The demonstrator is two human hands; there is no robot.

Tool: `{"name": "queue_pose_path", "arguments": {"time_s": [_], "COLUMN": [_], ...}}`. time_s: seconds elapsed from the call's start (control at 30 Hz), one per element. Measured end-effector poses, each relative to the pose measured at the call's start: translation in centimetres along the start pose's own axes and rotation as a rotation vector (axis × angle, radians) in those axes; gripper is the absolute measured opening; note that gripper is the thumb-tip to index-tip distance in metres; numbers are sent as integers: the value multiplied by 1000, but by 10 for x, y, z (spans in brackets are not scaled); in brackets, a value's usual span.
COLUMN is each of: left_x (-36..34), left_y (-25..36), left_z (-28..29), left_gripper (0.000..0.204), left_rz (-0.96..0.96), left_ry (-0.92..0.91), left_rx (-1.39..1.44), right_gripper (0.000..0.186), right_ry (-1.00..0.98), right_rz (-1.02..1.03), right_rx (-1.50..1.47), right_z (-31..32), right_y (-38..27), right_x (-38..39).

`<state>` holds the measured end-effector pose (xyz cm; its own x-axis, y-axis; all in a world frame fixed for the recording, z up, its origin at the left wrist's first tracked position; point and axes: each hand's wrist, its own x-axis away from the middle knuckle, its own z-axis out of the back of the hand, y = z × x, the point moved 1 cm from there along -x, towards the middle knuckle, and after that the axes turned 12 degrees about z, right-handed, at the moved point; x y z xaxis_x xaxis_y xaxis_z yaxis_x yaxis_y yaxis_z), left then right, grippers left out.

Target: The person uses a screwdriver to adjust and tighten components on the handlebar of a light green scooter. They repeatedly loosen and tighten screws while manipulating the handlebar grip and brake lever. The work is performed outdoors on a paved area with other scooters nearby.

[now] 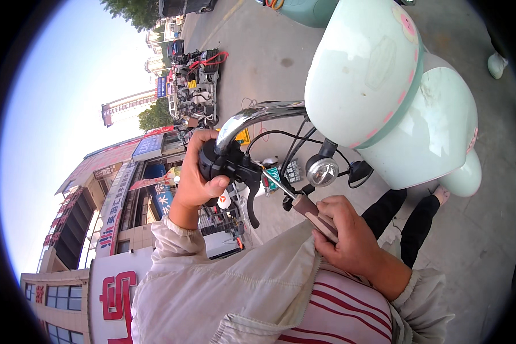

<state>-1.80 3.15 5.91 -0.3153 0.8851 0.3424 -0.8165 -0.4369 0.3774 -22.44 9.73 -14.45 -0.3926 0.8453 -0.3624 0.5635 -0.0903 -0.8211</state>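
A chrome handlebar (pixel 258 114) runs from a pale mint scooter body to a black control housing (pixel 229 164) with a black brake lever (pixel 253 200). My left hand (pixel 199 178) is wrapped round the housing at the bar's end, thumb pressed on its near side. In my closed right hand (pixel 350 232) is a screwdriver (pixel 308 210) with a brownish handle. Its metal shaft slants up and left to the lever mount; whether the tip sits in a screw is too small to tell. Black cables (pixel 281 133) curve away from the housing.
The glossy mint scooter shell (pixel 355 74) fills the upper right. A round lamp (pixel 322 171) hangs beside the cables. Dark-trousered legs (pixel 421 221) stand at the right. Parked scooters (pixel 198 86) and shopfronts (pixel 120 200) lie to the left.
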Motion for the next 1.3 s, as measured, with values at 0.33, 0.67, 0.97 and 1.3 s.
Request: {"name": "queue_pose_path", "arguments": {"time_s": [0.33, 0.67, 0.97, 1.3], "left_x": [0, -14, -23, -27], "left_y": [1, -5, -17, -22], "left_z": [0, -1, 0, -1], "left_gripper": [88, 81, 85, 88], "left_rz": [1, 54, 115, 98], "left_ry": [-15, -285, -426, -431], "left_rx": [3, 243, 296, 426], "right_gripper": [44, 48, 51, 53], "right_ry": [-46, -28, -83, -49], "right_rz": [-6, -6, -266, -278], "right_rx": [36, 229, 86, -76], "right_z": [0, 6, -1, -16], "right_y": [-3, -66, -121, -109], "right_x": [1, 1, -9, -2]}}
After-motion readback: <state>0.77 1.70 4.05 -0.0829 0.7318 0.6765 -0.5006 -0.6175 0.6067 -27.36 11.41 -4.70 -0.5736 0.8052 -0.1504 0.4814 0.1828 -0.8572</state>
